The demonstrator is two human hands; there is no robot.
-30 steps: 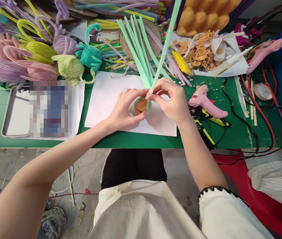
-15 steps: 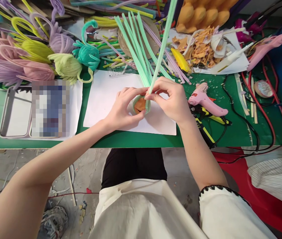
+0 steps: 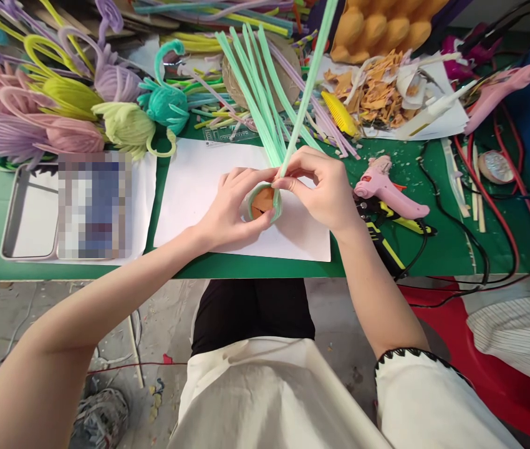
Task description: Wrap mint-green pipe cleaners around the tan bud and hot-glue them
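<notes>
My left hand [image 3: 237, 209] is closed around a small orange-brown cup [image 3: 262, 201], its thumb at the near side and its fingers at the far side. A band of mint-green pipe cleaner [image 3: 250, 198] circles the cup's rim. My right hand [image 3: 318, 187] pinches a long mint-green pipe cleaner [image 3: 309, 84] close to the rim, and the long end rises up and away to the right. Several more mint-green pipe cleaners [image 3: 258, 100] lie fanned out just beyond my hands. Under them is a sheet of white paper [image 3: 190, 187]. My fingertips hide the spot where strand and rim meet.
Pipe-cleaner birds [image 3: 164, 103] crowd the left back. A metal tray [image 3: 28, 218] lies left, beside a blurred panel. On the right are a pink glue gun [image 3: 389, 190], yellow-black pliers [image 3: 386, 249], cables, a yellow comb-like piece [image 3: 340, 113], carton scraps [image 3: 377, 93] and an orange egg carton [image 3: 381, 28].
Both hands stay nearly in place. The cup has turned slightly in my grip, showing a bit more of its inside, and the white paper has shifted slightly toward me.
</notes>
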